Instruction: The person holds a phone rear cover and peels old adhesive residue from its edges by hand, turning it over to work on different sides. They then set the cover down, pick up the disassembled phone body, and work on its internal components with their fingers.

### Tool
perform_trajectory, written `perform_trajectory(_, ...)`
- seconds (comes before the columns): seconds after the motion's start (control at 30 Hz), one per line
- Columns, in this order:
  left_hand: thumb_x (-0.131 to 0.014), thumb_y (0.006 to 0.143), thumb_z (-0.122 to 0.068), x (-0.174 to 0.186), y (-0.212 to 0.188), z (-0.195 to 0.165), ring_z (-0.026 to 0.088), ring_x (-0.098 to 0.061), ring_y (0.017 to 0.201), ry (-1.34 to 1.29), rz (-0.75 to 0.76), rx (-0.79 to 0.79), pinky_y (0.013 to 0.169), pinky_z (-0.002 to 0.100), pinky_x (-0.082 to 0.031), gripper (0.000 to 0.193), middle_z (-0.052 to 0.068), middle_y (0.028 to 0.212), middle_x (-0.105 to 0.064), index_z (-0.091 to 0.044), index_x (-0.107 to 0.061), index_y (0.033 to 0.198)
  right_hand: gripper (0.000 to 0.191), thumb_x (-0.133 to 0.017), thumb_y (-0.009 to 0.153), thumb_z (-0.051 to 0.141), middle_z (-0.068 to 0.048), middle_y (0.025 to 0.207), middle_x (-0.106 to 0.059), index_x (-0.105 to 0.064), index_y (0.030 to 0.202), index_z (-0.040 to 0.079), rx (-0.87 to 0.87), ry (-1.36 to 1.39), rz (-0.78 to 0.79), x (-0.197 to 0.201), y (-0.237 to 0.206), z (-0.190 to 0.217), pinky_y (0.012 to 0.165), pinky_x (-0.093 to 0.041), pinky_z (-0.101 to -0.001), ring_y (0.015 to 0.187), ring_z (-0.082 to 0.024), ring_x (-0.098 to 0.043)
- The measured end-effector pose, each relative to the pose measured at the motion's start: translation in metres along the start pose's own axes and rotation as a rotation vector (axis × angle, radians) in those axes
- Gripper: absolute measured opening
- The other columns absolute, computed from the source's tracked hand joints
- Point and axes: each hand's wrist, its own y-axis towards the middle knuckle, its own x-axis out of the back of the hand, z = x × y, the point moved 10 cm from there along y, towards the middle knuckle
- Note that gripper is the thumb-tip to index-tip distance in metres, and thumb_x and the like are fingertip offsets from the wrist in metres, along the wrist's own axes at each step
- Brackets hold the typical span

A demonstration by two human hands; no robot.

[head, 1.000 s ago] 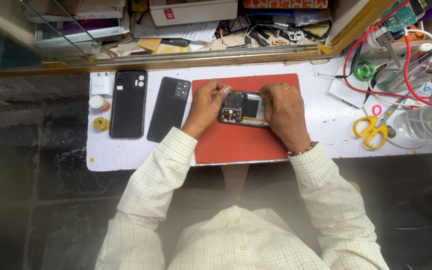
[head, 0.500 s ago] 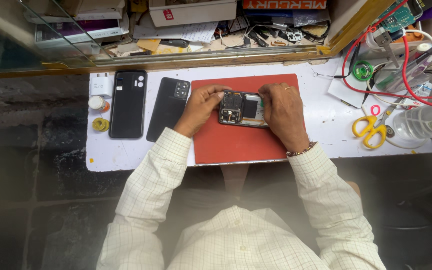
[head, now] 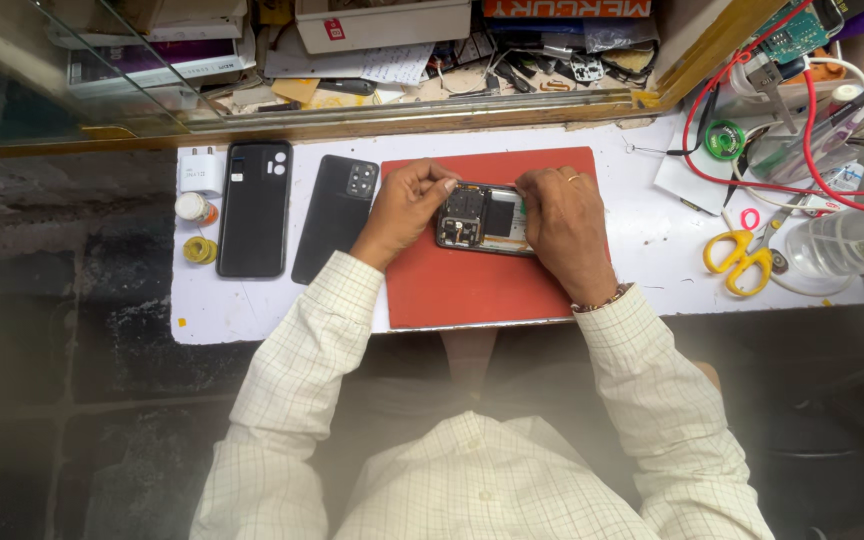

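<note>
An opened phone (head: 482,219), its back off and its insides showing, lies near the far edge of a red mat (head: 472,285) on the white bench (head: 642,255), with the left hand (head: 402,210) pinching its left end and the right hand (head: 567,225) curled over its right end, so both are closed on it and set a little apart. Bare mat lies open on the near side, while to the left two black phone backs (head: 297,210) lie side by side (just off the mat) and yellow scissors (head: 742,262) lie well to the right. The right hand covers the phone's right end, and whether its fingertips hold a small tool is too small to tell; the clutter along the far shelf is cut off at the top edge.
</note>
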Motion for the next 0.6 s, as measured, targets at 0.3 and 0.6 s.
perform_trajectory(0.3, -0.066, 0.102, -0.016, 0.003, 0.001, 0.005, 0.01, -0.071, 0.078, 0.005, 0.0, 0.124, 0.071, 0.026, -0.06, 0.017, 0.009, 0.091, -0.076, 0.0, -0.069, 0.105, 0.013, -0.068, 0.095, -0.005, -0.008, 0.089, -0.065, -0.062, 0.102, 0.005, -0.006, -0.018, 0.014, 0.0, 0.0, 0.001, 0.076, -0.043, -0.0412, 0.082, -0.028, -0.059)
perform_trajectory(0.6, -0.065, 0.101, -0.016, 0.011, -0.011, 0.0, 0.011, -0.071, 0.092, 0.035, -0.025, -0.002, 0.083, 0.026, -0.06, 0.029, 0.006, 0.105, -0.077, -0.002, -0.069, 0.125, 0.012, -0.069, 0.097, -0.002, -0.008, 0.089, -0.065, -0.062, 0.102, 0.005, -0.003, 0.006, 0.001, 0.0, 0.001, 0.0, 0.076, -0.044, -0.0419, 0.083, -0.029, -0.059)
